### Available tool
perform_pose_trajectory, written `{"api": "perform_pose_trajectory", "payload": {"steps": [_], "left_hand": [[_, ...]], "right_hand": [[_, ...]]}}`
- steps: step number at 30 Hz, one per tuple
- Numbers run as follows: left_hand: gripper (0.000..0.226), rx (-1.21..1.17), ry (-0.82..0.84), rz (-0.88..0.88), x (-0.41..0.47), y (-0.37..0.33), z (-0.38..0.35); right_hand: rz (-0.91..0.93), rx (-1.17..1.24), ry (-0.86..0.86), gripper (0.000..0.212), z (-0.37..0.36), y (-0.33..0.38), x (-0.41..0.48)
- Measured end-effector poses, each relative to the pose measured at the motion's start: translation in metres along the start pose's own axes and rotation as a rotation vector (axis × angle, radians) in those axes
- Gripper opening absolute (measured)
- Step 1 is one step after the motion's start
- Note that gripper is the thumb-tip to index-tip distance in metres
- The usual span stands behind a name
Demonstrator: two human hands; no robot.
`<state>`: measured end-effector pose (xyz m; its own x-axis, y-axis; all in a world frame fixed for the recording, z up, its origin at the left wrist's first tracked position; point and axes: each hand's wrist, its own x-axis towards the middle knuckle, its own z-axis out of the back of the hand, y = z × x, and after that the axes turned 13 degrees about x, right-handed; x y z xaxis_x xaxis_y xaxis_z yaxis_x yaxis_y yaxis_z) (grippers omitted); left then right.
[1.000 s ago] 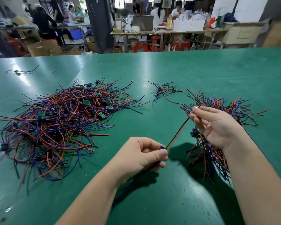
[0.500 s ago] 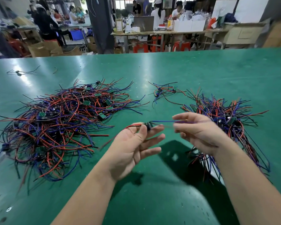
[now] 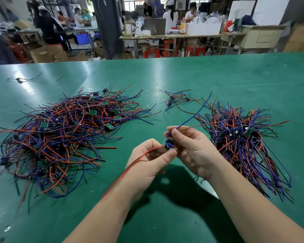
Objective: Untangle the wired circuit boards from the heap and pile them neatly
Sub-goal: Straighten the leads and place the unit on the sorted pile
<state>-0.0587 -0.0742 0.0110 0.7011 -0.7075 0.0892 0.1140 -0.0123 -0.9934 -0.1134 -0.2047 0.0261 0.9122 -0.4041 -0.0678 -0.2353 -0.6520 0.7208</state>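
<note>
Hands have closed together since half a second ago; left hand (image 3: 147, 163) grip pinches the circuit board (image 3: 168, 145), right hand (image 3: 191, 151) grip pinches its leads (image 3: 186, 122); board held above bench (image 3: 218, 76), between heap (image 3: 63, 135) and pile (image 3: 242, 137); judged untangled, ready for piling.

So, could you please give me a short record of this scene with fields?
held item: wired board, between both hands
left hand: holds the board by its red and black wires
right hand: pinches its blue and red wires
tangled heap: table's left side
sorted pile: right side
small cluster: farther back, between them
</note>
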Motion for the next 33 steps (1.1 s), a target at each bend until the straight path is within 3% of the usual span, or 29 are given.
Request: {"api": "perform_pose_trajectory", "payload": {"steps": [5,9,13,15,19,23,28,33], "left_hand": [[0.009,0.088,0.087,-0.055,-0.005,-0.001,-0.004],[0.007,0.117,-0.039,-0.002,0.001,-0.003,0.002],[0.034,-0.063,0.017,0.164,0.001,-0.009,0.003],[0.033,-0.062,0.066,0.187,-0.001,-0.008,0.001],[0.023,-0.049,0.009,0.278,0.000,-0.002,-0.001],[0.008,-0.027,0.000,0.314,0.001,0.000,-0.001],[0.020,0.026,0.067,0.307,0.000,-0.004,0.002],[0.007,0.057,0.128,0.347,0.000,-0.004,0.002]], "right_hand": [[-0.041,0.164,-0.021,0.006,0.003,0.016,-0.001],[-0.097,0.399,0.100,0.024,0.010,0.031,-0.003],[-0.037,-0.140,0.092,0.006,0.013,0.023,-0.004],[-0.017,-0.329,0.097,0.008,0.014,0.014,-0.002],[0.032,-0.545,0.048,0.006,0.017,0.011,0.001],[-0.044,-0.539,0.050,0.005,0.022,0.011,0.003],[-0.174,-0.473,0.089,0.009,0.023,0.015,0.001],[-0.033,-0.354,-0.087,0.010,0.025,0.028,0.004]]}}
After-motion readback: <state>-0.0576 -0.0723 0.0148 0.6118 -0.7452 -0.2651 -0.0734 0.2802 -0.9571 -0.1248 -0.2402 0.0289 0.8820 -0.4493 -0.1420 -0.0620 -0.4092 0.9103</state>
